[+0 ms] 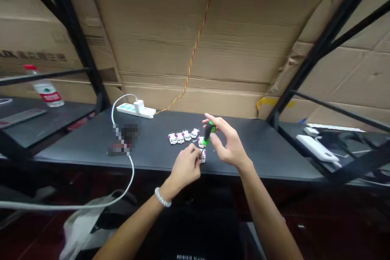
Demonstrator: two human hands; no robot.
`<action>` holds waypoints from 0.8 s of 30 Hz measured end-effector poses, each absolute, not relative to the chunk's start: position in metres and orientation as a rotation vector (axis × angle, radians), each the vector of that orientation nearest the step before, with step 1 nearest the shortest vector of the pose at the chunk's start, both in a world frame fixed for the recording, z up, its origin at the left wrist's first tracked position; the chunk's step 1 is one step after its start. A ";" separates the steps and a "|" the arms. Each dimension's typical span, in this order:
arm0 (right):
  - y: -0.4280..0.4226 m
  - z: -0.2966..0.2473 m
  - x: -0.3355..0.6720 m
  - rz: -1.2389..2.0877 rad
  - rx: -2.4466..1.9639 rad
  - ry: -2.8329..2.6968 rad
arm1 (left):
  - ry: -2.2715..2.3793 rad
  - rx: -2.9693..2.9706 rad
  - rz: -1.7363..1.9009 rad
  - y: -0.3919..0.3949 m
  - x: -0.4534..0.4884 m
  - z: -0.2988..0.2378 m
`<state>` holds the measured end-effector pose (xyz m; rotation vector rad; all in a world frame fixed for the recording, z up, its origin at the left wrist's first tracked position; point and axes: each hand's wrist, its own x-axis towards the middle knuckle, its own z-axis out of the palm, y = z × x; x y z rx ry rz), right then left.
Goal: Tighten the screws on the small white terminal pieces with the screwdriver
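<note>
My right hand [227, 142] grips a screwdriver [209, 131] with a black and green handle between thumb and fingers, its shaft slanting down toward the left. Under the tip lies a small white part with magenta marks [203, 155], close to the table's front edge. My left hand [186, 164] is closed beside this part, with the fingertips at the shaft's lower end; what they pinch is hidden. Just behind sits another such part [201, 141], partly covered by the screwdriver. Several more of these white parts [180, 137] stand in a row farther left.
A white power strip [131, 109] with a plugged-in adapter [139, 106] stands at the back left. Its white cable [133, 170] hangs over the front edge. Black metal posts [76, 36] frame both sides. Cardboard [152, 40] closes off the back. A bottle [48, 91] stands at far left.
</note>
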<state>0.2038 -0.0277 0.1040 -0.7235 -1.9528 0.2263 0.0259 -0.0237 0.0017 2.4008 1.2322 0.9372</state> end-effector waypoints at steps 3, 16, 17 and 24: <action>-0.027 0.106 0.204 0.202 -0.742 -1.964 | 1.234 2.398 0.928 -0.023 0.026 0.003; -0.028 0.104 0.204 0.213 -0.744 -1.955 | 1.196 2.382 0.937 -0.021 0.025 0.001; -0.028 0.104 0.204 0.217 -0.748 -1.951 | 1.197 2.379 0.935 -0.021 0.025 0.002; -0.025 0.105 0.203 0.063 -0.776 -1.911 | 1.181 2.355 0.965 -0.020 0.025 0.001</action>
